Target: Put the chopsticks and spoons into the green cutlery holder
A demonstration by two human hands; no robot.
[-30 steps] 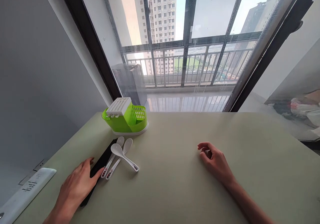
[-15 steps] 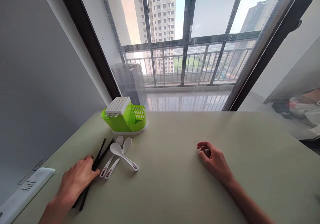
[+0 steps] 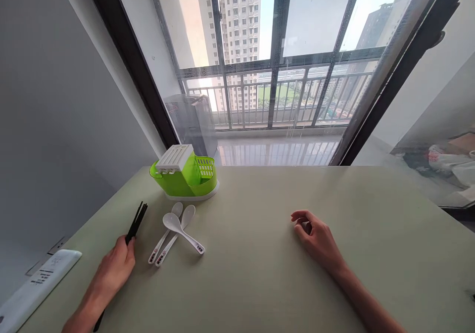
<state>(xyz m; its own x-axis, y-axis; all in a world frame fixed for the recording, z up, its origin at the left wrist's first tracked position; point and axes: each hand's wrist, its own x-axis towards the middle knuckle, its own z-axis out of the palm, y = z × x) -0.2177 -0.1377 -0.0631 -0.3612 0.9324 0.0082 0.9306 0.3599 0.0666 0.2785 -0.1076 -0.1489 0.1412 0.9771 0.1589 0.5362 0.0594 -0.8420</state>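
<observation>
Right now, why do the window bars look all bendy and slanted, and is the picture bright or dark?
In the head view, the wide lens splays the window frame outward at the edges; daylight outside is bright, so the table is softly lit with faint shadows under the spoons; the left hand gripping black chopsticks and the resting right hand look sharp.
</observation>
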